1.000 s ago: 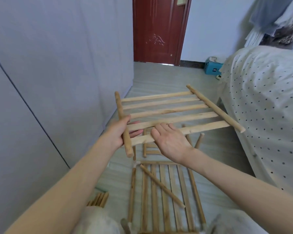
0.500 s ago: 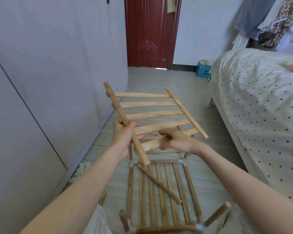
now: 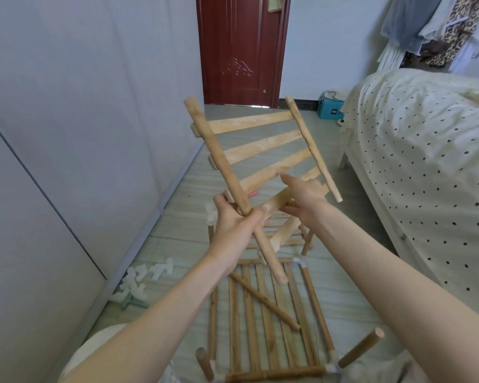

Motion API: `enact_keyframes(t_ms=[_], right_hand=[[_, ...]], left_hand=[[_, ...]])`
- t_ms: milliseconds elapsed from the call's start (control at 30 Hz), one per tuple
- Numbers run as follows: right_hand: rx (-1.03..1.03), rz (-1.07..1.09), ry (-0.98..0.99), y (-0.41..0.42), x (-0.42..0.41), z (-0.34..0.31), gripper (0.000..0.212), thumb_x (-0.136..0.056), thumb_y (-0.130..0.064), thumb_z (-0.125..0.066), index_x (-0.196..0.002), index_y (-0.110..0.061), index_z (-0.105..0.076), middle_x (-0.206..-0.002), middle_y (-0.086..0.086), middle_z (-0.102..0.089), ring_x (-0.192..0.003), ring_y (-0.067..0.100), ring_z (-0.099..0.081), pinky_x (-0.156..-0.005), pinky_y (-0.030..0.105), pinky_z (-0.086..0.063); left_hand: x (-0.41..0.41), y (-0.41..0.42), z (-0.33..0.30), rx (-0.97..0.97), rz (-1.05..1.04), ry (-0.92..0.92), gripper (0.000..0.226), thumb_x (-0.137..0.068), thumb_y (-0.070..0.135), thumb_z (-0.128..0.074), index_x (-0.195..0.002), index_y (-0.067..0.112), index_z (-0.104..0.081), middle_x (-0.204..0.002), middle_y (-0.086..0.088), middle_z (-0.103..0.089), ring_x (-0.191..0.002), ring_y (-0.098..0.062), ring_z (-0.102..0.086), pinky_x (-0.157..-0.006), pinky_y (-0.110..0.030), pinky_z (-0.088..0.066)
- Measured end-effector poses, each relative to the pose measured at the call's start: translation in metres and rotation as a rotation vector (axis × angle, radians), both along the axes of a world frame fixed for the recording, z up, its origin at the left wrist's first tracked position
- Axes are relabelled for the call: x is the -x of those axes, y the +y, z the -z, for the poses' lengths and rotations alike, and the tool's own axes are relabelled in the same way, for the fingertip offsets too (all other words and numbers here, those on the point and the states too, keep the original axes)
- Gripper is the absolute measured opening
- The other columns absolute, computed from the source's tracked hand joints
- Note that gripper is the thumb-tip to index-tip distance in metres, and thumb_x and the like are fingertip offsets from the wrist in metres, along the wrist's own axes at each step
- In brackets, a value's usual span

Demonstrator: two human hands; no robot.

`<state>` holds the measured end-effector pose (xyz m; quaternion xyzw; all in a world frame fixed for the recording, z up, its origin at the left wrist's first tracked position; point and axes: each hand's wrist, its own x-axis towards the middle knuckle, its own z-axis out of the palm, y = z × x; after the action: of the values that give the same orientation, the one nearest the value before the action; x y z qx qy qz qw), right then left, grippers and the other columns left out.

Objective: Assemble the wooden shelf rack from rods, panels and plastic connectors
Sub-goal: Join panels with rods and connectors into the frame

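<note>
no legible text, brand, number or sign; the pale label on the blue box (image 3: 330,108) by the door (image 3: 239,51) is too small to read.

Pale natural-wood slatted shelf panel (image 3: 263,150) with tan round side rods; darker honey-brown slatted wooden rack section (image 3: 271,322) on a light grey wood-grain floor (image 3: 177,244). White plastic connectors (image 3: 141,283) in a pile, dark red-brown panelled door (image 3: 238,51), cream bedspread with black polka dots (image 3: 426,161), teal box (image 3: 329,107), leopard-print garment (image 3: 454,31)
</note>
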<state>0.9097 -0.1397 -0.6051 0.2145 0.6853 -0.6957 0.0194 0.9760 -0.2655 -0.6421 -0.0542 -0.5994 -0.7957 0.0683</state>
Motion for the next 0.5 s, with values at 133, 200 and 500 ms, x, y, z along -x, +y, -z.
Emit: enact_keyframes(t_ms=[133,200,500], right_hand=[[0.319,-0.029,-0.15,0.007,0.002,0.005,0.066,-0.087,-0.04,-0.063,-0.137,-0.007,-0.037,-0.14,0.017,-0.038,-0.117,0.03,-0.049,-0.09,0.039,-0.047],[0.301,-0.027,-0.176,0.013,0.001,0.015,0.056,-0.089,-0.042,-0.057,-0.132,-0.009,-0.043,-0.136,0.012,-0.041,-0.108,0.026,-0.052,-0.083,0.036,-0.048],[-0.388,-0.198,-0.045,0.031,-0.018,0.06,0.084,-0.071,-0.065,-0.064,-0.134,-0.013,-0.044,-0.116,0.002,-0.054,-0.073,0.019,-0.052,-0.054,0.029,-0.044]], left_hand=[[-0.011,0.003,0.002,0.237,0.283,0.108,0.069,-0.075,0.022,-0.072,-0.117,0.047,-0.024,-0.136,0.009,-0.042,-0.115,0.003,-0.054,-0.085,-0.021,-0.052],[-0.013,-0.004,0.006,0.337,0.527,0.072,0.084,-0.076,0.021,-0.074,-0.124,0.06,-0.017,-0.14,0.021,-0.032,-0.119,0.003,-0.051,-0.092,-0.022,-0.049],[0.026,-0.098,-0.007,-0.138,0.102,-0.421,0.033,-0.098,0.018,-0.044,-0.127,0.003,-0.048,-0.109,-0.017,-0.066,-0.087,-0.025,-0.07,-0.066,-0.038,-0.06]])
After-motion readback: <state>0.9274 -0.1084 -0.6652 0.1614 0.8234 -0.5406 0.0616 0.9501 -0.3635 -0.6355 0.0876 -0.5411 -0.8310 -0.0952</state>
